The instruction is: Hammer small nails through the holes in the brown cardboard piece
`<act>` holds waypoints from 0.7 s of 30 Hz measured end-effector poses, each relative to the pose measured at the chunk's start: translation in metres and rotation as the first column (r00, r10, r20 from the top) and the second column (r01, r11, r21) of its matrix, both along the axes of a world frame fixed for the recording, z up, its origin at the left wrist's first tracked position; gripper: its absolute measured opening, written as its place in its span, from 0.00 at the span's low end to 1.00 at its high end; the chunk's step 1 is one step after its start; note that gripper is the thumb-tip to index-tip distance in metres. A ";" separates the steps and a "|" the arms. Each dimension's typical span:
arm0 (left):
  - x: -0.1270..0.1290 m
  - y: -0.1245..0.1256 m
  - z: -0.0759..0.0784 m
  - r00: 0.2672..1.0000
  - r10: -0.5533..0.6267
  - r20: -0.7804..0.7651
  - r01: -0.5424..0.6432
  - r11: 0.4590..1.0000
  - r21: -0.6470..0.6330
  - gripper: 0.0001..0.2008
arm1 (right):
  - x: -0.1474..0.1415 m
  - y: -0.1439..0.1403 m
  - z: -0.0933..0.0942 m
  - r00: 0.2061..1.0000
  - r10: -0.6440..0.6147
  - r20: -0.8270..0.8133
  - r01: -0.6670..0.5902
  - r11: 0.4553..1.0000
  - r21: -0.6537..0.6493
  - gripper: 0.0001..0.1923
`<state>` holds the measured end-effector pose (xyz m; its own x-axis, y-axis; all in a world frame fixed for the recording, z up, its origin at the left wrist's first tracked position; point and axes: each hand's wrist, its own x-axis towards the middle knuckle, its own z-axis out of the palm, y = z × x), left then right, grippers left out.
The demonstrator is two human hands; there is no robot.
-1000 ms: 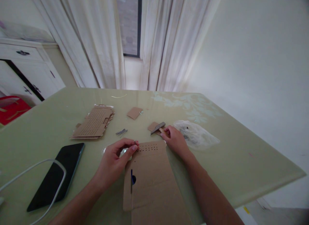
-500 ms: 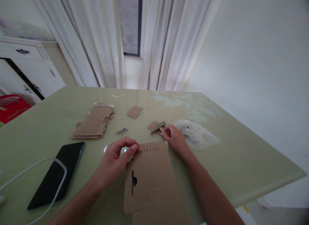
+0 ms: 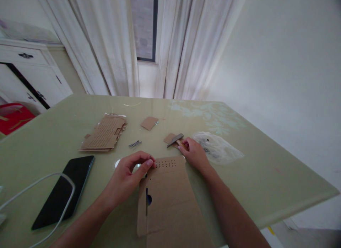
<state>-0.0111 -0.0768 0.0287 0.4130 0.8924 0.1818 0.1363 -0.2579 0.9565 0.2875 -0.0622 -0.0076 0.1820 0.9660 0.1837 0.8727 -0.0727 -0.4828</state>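
Note:
My left hand (image 3: 133, 173) pinches a small nail between thumb and fingertips, mostly hidden by them, at the far left corner of a flat brown cardboard box (image 3: 173, 201). Rows of small punched holes run along the box's far edge beside those fingertips. My right hand (image 3: 195, 152) grips the wooden handle of a hammer (image 3: 175, 140), just beyond the box's far right corner. The hammer's metal head lies over a small cardboard piece (image 3: 168, 137). A little pile of nails (image 3: 135, 145) rests on the table beyond my left hand.
A perforated cardboard stack (image 3: 103, 132) and a black tablet (image 3: 64, 191) with a white cable (image 3: 69, 191) across it lie left. Another cardboard square (image 3: 149, 123) lies farther back. A crumpled plastic bag (image 3: 217, 148) sits right of the hammer on the green table (image 3: 266, 177).
My left fingertips have shifted very slightly to the right at the box's corner. My right hand and the hammer stay practically where they were.

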 end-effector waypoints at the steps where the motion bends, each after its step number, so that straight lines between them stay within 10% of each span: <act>1: 0.000 0.000 0.000 1.000 0.003 0.007 -0.003 1.000 -0.005 0.14 | 0.000 0.000 0.000 1.000 0.000 0.001 0.000 1.000 0.002 0.07; 21: 0.000 0.001 -0.008 0.998 0.067 -0.010 -0.066 0.996 0.054 0.12 | 0.001 0.000 -0.001 1.000 0.007 0.006 -0.007 1.000 0.000 0.07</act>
